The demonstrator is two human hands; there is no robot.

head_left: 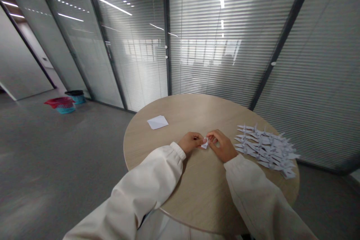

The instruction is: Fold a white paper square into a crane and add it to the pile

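"Head view, left to right: what stands before you?"

"Beside the glass partition [132, 45] with its slatted blinds, a teal basket [65, 109] with a red rim sits on the grey floor [56, 165]. On the round wooden counter [201, 183] lies a flat white paper square [157, 122]. Your left hand [191, 142] and right hand [222, 146] meet near the centre, fingertips pinching a small folded paper piece [204, 143] between them. Just beside the right hand, paper cranes [264, 150] lie in overlapping rows."

"What could go wrong?"

"Pinching too hard could crumple the small piece, and a careless right sleeve [247, 180] could drag the cranes out of line."

"Any labels?"

"No brand or writing can be read."
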